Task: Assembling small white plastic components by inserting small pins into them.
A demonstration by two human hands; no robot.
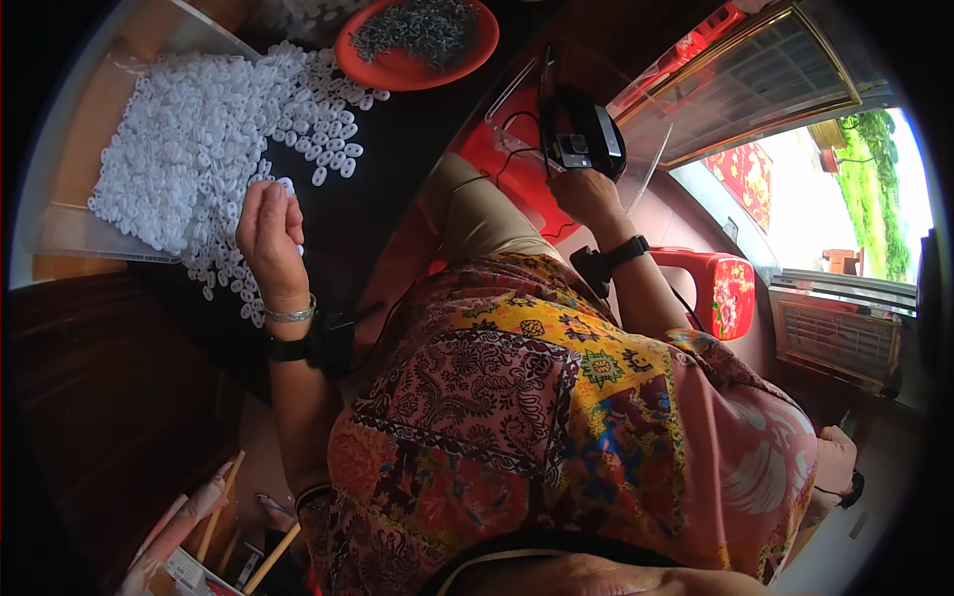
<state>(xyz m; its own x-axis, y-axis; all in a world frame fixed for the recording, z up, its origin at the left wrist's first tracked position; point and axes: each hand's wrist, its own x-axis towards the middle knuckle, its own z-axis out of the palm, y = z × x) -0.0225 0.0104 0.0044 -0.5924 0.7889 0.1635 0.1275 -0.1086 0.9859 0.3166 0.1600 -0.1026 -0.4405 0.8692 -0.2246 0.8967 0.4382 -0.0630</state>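
My left hand [268, 236] is raised over the left side of the dark table, its fingers pressed together. At the fingertips shows a small white oval plastic piece [287, 186], partly hidden by them. Right beside it spreads a heap of the same white pieces [189, 139], many with small holes, spilling out of a clear plastic bin [109, 236]. My right hand [588, 197] is closed at the near end of a black and silver device [586, 144] with a cable. That device is over a clear box [656, 164] with red beneath it; most of the right fingers are hidden.
An orange-red plate [467, 62] piled with small grey metal parts [417, 32] stands at the far edge of the table. On the right is a red stool [730, 298]. Another person's hand [837, 462] shows at the lower right. Wooden sticks [221, 507] are at the lower left.
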